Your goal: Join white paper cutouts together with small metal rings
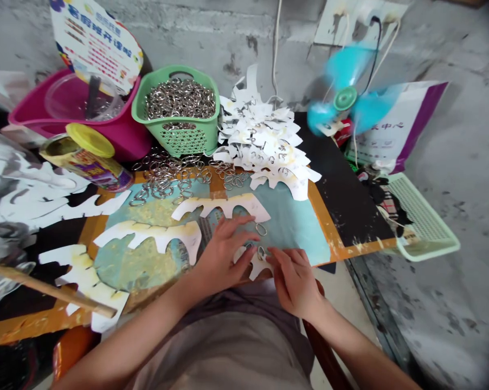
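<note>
At the near edge of the tabletop [269, 200], in the head view, both hands are over a small white cutout [257, 271] with a scalloped lower edge. The left hand [224, 250] has its fingers spread, thumb and forefinger apart, at the cutout's left side. The right hand [295, 277] has its fingers bent and narrowly set, fingertips at the cutout's right side; whether they grip it cannot be told. A small metal ring [261, 253] is on the cutout between the hands; a larger loose ring [261, 229] is just beyond, near the left fingertips. Two further cutouts, an upper one [224, 206] and a lower one [150, 232], lie on the blue covering beyond and to the left of the hands. Another cutout [82, 273] lies at far left, a wooden stick [57, 292] crossing above part of it. Loose metal rings [163, 181] are scattered in front of a green basket [187, 138], itself filled with rings. Right of this basket is a heap of white cutouts [269, 135]. To its left are a pink basket [118, 132] and a tilted can [102, 172] with a yellow lid [90, 140]. A fan [345, 98] with blurred blue blades is at right.
</note>
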A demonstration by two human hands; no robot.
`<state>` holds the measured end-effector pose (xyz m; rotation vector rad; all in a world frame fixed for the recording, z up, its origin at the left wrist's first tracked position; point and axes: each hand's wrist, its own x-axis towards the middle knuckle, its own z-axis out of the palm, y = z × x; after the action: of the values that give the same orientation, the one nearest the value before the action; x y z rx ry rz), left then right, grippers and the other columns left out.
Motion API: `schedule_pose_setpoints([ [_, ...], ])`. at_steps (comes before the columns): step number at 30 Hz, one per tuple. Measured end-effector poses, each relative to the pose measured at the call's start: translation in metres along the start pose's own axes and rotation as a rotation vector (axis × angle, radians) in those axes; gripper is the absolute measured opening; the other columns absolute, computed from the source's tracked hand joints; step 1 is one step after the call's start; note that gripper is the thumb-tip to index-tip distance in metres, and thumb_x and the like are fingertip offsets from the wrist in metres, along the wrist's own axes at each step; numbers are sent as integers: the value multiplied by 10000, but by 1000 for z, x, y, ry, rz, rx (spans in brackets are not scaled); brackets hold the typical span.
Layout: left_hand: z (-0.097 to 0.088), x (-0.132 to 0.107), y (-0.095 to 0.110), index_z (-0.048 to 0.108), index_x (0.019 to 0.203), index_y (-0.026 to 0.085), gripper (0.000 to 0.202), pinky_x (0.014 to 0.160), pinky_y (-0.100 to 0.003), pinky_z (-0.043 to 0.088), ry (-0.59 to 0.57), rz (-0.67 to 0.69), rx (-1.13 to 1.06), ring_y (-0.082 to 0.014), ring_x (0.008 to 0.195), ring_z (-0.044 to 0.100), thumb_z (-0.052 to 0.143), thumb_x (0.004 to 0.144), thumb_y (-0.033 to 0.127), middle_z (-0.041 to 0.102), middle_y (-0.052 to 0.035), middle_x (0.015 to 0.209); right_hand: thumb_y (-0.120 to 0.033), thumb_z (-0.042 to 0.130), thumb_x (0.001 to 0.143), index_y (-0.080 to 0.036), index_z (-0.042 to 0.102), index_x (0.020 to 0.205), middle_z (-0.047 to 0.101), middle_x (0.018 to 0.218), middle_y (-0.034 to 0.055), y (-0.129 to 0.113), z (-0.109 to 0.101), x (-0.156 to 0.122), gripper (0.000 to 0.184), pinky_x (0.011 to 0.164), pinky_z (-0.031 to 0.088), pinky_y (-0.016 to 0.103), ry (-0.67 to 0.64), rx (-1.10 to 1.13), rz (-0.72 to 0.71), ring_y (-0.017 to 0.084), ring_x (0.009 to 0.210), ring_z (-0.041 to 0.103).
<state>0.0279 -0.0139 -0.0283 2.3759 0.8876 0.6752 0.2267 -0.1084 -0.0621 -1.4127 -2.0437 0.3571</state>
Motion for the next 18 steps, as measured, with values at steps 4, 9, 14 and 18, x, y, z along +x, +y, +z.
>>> schedule_pose_setpoints([
  [4, 2, 17, 4, 713, 839, 182, 155, 1126, -738, 202, -191, 124, 224, -357, 1350, 435, 581, 915, 208, 487, -162, 1443, -41, 472, 857, -165, 345, 1443, 712, 1123, 108, 1, 3, -2, 612, 831, 434, 442, 28, -13, -20, 285, 980, 595],
  [9, 6, 38, 1, 708, 817, 138, 159, 1092, -758, 239, -410, 228, 317, -391, 1411, 357, 573, 892, 173, 487, -222, 1412, -44, 477, 850, -123, 361, 1404, 710, 1099, 119, 1, 7, -4, 571, 840, 418, 444, 20, -55, -1, 290, 979, 581],
  [14, 13, 21, 5, 707, 978, 106, 197, 1133, -775, 112, -317, 406, 489, -376, 1413, 358, 550, 926, 214, 530, -229, 1382, -75, 486, 842, -106, 450, 1341, 698, 1126, 138, -1, 7, -4, 501, 852, 383, 454, -3, -104, 54, 293, 989, 567],
  [18, 17, -13, 12, 668, 1108, 128, 256, 1188, -717, -4, -121, 513, 626, -289, 1361, 436, 454, 968, 118, 602, -161, 1316, -105, 511, 838, -179, 540, 1312, 717, 1035, 87, -2, 5, -7, 481, 863, 348, 457, -45, -96, 34, 294, 1000, 539],
])
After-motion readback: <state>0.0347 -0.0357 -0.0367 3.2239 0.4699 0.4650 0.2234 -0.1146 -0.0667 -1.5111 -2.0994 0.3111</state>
